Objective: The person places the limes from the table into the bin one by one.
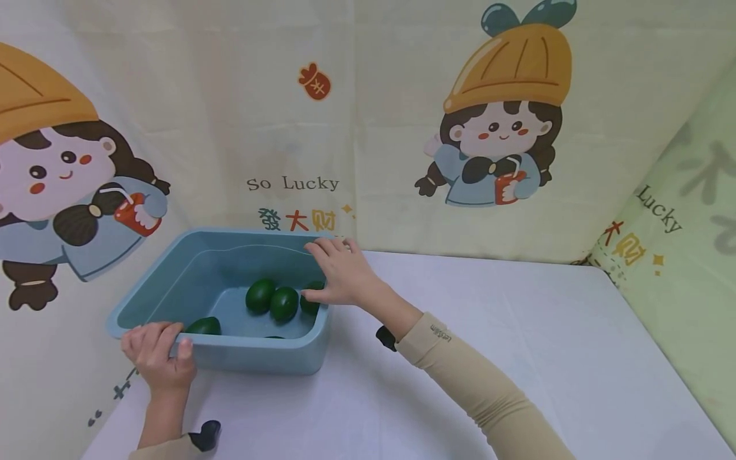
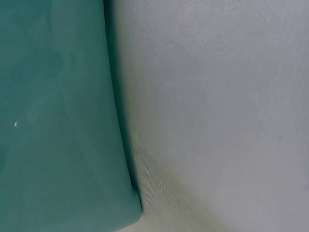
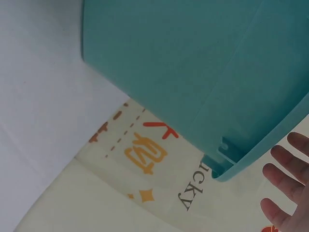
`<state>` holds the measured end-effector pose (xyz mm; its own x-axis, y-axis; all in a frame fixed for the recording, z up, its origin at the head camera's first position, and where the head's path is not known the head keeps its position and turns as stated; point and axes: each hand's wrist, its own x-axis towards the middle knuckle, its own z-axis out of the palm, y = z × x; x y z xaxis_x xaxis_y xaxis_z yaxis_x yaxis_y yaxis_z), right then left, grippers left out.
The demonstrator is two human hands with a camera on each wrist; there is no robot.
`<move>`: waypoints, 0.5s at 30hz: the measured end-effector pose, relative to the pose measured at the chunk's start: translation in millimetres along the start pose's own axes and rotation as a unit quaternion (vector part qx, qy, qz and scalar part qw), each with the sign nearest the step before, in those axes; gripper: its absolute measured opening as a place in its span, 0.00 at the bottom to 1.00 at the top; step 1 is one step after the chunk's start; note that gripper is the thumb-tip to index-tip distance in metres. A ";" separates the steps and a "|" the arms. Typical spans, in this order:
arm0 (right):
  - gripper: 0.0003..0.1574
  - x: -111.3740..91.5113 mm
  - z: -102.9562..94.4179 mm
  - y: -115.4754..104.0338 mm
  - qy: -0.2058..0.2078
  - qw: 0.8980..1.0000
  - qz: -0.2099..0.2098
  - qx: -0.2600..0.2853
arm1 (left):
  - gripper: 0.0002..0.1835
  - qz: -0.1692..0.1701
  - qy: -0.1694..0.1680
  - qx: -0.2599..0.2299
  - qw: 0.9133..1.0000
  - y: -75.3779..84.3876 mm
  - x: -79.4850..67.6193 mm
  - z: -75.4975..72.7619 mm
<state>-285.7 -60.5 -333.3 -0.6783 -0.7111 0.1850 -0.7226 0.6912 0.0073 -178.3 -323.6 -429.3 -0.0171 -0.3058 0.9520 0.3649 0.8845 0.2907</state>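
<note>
A blue plastic bin (image 1: 259, 354) stands at the left of the table, its right side wall (image 3: 193, 63) filling much of the right wrist view. Several dark green, smooth, egg-shaped fruits (image 1: 283, 304) that look like avocados lie in it; one (image 1: 204, 326) sits by the front left wall. My left hand (image 1: 158, 358) grips the front rim near the left corner, fingers curled over it and thumb outside. Over the right rim my right hand (image 1: 340, 273) stretches its fingers, spread apart. In the right wrist view its fingertips (image 3: 276, 212) show just beyond the rim.
A white cloth covers the table (image 1: 460, 332), which reaches far to the right of the bin. Behind it hangs a cream printed curtain (image 1: 391, 160) with cartoon figures, close to the bin's back edge. Another printed curtain (image 1: 690, 255) borders the right side.
</note>
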 end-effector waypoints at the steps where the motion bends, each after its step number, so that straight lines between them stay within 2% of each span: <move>1: 0.50 -1.0 -0.8 0.5 -0.001 1.000 0.002 0.003 | 0.40 0.000 -0.001 0.000 1.000 -0.1 -0.2 0.0; 8: 0.48 -11.4 -4.7 6.3 -0.006 1.000 0.010 0.012 | 0.40 0.000 -0.008 0.005 1.000 -2.3 -2.6 -1.1; 15: 0.44 -26.5 -10.6 15.5 0.030 0.999 0.011 0.013 | 0.40 -0.005 -0.018 0.002 1.000 -1.4 -3.0 -3.8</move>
<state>-277.5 -29.6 -327.6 -0.6857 -0.6858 0.2438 -0.7111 0.7028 -0.0231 -175.2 -325.3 -432.9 -0.0547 -0.3025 0.9516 0.3602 0.8829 0.3014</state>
